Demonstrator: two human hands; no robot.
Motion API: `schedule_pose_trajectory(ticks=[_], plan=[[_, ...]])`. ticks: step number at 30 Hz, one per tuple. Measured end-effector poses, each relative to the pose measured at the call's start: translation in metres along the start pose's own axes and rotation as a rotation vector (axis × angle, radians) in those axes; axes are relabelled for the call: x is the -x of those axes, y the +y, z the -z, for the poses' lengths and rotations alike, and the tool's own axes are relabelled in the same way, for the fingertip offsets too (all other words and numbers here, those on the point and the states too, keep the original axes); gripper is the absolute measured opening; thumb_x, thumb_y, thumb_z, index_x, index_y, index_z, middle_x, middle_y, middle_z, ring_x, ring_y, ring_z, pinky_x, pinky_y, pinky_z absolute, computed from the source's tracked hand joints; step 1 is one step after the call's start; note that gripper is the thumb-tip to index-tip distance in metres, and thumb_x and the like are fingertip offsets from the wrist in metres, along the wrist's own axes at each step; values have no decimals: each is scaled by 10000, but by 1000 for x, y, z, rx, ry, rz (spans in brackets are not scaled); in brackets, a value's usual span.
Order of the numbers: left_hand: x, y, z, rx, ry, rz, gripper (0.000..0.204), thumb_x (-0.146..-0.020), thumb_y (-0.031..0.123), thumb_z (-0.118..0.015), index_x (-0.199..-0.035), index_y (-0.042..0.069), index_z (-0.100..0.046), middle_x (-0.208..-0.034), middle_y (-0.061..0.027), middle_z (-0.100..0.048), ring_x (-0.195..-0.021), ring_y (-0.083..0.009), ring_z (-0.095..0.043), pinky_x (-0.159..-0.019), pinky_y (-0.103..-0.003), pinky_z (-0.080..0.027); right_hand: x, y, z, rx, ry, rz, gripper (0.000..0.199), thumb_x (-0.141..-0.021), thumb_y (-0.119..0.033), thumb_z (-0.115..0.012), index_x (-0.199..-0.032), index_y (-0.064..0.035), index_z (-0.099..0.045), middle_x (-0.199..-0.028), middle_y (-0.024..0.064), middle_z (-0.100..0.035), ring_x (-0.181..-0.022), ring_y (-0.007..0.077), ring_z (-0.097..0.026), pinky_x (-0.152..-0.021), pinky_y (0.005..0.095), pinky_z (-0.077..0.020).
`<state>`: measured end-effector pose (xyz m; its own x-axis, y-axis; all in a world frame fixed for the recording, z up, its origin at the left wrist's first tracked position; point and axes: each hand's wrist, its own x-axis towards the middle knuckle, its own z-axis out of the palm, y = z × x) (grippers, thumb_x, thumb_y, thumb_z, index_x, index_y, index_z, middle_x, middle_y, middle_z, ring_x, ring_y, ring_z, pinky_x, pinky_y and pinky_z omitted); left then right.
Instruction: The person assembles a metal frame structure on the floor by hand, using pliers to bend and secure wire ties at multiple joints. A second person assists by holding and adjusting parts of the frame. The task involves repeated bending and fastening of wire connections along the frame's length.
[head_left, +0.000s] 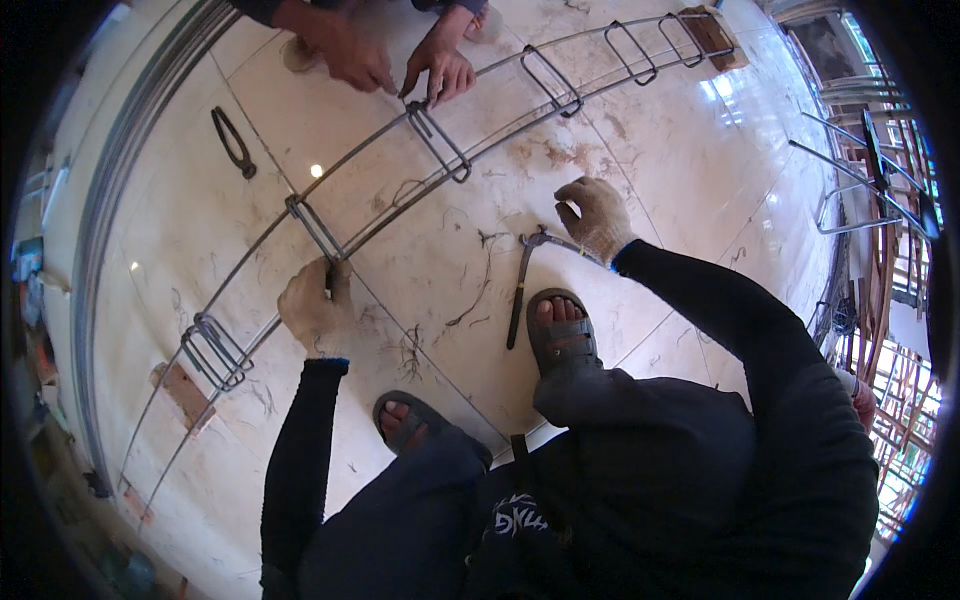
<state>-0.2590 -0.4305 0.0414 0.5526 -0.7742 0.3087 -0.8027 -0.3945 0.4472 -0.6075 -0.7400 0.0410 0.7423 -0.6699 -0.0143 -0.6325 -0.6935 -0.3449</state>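
A long, narrow rebar frame (505,135) lies across the tiled floor, its two bars crossed by bent wire stirrups (441,146). My left hand (318,308), in a beige work glove, is closed at the near corner of one stirrup (318,228), fingertips against the steel. My right hand (598,215), gloved too, hovers to the right with its fingers curled; whatever they may hold is hidden. Just below it a pair of pincers (522,285) lies near my foot, one handle passing under my wrist. Another person's bare hands (440,65) work at a farther stirrup.
A second pair of pincers (232,143) rests at the far left. Blocks (708,38) (183,395) sit under both ends of the frame. Several stirrups are bunched at the left end. Scraps of tie wire (410,350) litter the tiles. Long bars (105,200) run along the left.
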Motion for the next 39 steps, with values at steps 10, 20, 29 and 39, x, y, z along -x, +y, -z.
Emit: schedule_pose_trajectory(ticks=[10,20,29,39], plan=[[2,-7,1,-31,18,-10,191,-947,230,-849,-1024,67,-785,-905,-121,-800,-789,-324,-766,-717,-439,-583,-19,-94,-17,0,-301,763,293,-803,-213,-879,-1086,-174,-818,-1192,62,-723,-1152,330,-673,-994,489,-541],[3,-3,6,-35,-12,43,229,-942,287,-846,-1032,86,-784,-914,-114,-787,-816,-341,-744,-758,-496,-561,-15,-101,-49,54,-483,1000,95,-832,-217,-731,-878,-134,-736,-1150,52,-697,-1111,302,-656,-967,472,-537],[16,-1,12,79,175,100,421,-950,345,-840,-1242,53,-758,-1154,-165,-794,-1093,-399,-738,-965,-529,-559,-8,-139,-11,-106,-654,614,190,-872,-83,-744,-1058,-56,-723,-1013,170,-731,-1015,417,-690,-913,512,-548],[34,102,84,251,-438,-3,431,-988,278,-792,-1353,65,-704,-1141,-163,-793,-1179,-419,-717,-1071,-555,-519,-9,-192,9,-390,-781,403,127,-1035,-84,-667,-1147,-30,-695,-1054,195,-751,-1023,424,-743,-906,500,-589]])
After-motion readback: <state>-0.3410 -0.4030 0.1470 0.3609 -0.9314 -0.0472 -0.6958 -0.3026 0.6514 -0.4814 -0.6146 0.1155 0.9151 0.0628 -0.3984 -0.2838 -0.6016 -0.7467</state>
